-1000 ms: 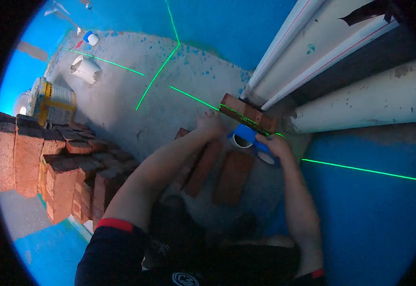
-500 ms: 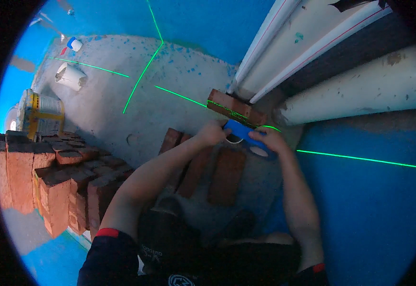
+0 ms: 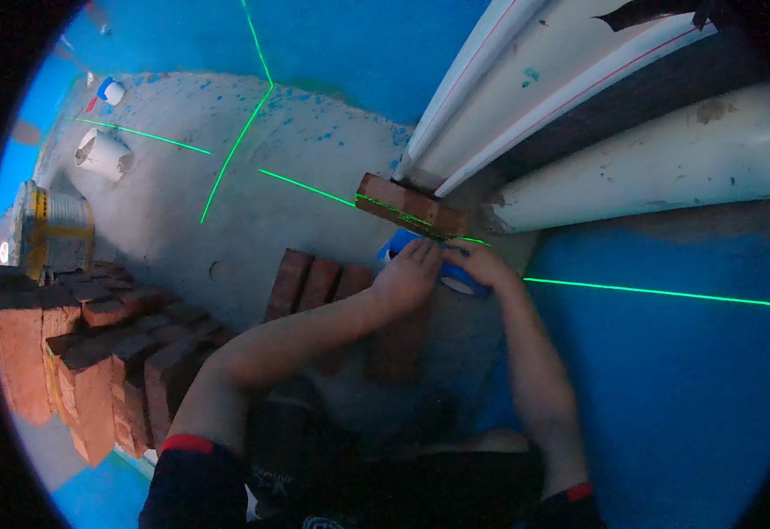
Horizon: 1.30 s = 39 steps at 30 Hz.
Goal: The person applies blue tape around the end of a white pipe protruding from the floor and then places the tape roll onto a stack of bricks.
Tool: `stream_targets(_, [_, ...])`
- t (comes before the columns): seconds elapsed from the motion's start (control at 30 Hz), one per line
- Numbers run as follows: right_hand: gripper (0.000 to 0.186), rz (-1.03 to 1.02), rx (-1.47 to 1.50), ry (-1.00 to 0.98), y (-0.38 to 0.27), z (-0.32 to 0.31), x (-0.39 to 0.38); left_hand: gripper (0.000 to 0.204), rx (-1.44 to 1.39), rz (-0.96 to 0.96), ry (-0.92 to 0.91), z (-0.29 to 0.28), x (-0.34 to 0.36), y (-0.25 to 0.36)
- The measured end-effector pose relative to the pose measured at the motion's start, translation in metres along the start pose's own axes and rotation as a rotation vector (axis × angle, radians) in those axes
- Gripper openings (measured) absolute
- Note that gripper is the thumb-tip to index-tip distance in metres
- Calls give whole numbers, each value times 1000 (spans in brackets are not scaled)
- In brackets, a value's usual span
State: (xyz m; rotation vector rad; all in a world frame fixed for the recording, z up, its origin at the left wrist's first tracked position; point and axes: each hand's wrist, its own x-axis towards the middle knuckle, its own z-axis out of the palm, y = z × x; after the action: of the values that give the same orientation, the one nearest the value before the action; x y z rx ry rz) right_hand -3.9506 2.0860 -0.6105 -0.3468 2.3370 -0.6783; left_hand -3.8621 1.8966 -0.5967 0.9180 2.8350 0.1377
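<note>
I've got the blue tape roll (image 3: 438,264) pinched between my left hand (image 3: 407,278) and right hand (image 3: 482,264), just below the single brick (image 3: 410,207), seemingly picking at its end, so next needs a steady peel

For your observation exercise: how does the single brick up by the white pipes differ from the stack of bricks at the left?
The single brick lies alone on the grey floor, a green laser line crossing it; the stack of bricks stands piled several high, unlit. The single brick sits just beyond both hands; the stack is away from them. Both are reddish.
</note>
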Motion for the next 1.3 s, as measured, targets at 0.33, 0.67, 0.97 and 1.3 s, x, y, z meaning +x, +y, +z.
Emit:
stream_targets(0.33, [67,254,-164,-125,-14,-9,-13,58,463,-31,-119,10,-6,12])
stream_targets(0.67, [36,143,-30,-8,-1,8,-12,56,292,66,-134,3,6,8])
stream_targets(0.97, [35,-86,58,110,25,40,9,21,-430,-209,-46,41,63,-22])
stream_targets(1.3, [27,63,-94,229,32,59,9,22,-406,-307,194,69,76,-8])
